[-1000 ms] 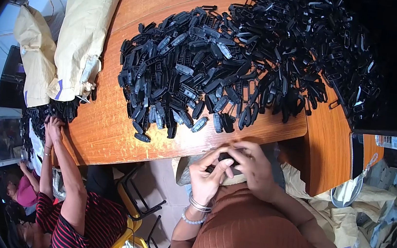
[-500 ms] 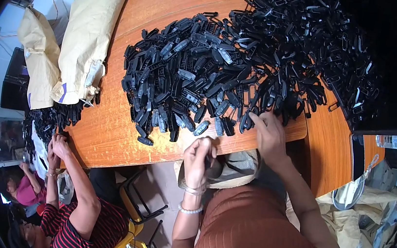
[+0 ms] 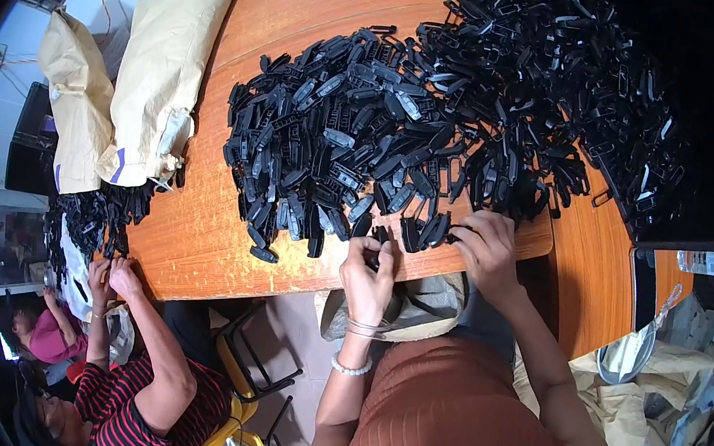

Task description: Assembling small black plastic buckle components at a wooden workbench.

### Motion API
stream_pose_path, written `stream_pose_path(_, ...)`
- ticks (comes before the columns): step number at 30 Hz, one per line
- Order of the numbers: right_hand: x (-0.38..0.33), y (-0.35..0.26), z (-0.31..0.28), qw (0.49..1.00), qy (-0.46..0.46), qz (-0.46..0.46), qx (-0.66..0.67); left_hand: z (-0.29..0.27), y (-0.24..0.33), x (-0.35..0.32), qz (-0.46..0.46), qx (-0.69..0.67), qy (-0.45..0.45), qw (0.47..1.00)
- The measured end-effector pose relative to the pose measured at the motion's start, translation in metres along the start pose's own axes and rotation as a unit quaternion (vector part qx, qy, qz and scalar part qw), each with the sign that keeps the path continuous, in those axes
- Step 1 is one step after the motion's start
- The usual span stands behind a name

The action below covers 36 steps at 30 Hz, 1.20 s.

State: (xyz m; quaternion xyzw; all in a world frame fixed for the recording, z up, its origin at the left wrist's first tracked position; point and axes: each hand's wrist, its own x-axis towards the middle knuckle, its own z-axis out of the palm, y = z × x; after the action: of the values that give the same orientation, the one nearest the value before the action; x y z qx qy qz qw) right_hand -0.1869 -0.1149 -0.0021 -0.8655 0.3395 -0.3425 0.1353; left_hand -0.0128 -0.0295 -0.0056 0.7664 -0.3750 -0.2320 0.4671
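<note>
Black plastic clips (image 3: 437,135) lie heaped across the wooden table (image 3: 196,240), filling the upper centre and right of the frame. At the table's near edge, lower centre, the left hand (image 3: 367,273) grips one black clip (image 3: 378,241). The right hand (image 3: 484,248) pinches another piece at the pile's lower edge.
</note>
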Motion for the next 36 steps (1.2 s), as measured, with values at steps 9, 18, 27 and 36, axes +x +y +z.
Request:
stream_pose_path(9, -0.003, 0.001, 0.005, 0.998, 0.041, 0.030, 0.028, -0.021, 0.003, -0.017, -0.085, -0.201, -0.112, 0.969)
stream_pose_path(18, -0.027, 0.009, 0.018, 0.996, 0.028, 0.041, 0.076, -0.009, -0.014, -0.040, -0.036, -0.185, -0.199, 0.962)
stream_pose_path(27, -0.035, -0.006, 0.000, 0.998, 0.040, 0.014, -0.041, -0.014, 0.002, -0.039, -0.072, -0.239, -0.195, 0.949)
stream_pose_path(36, 0.000, -0.053, -0.041, 0.932, -0.145, 0.079, 0.322, -0.032, 0.035, -0.036, 0.110, -0.072, -0.214, 0.968)
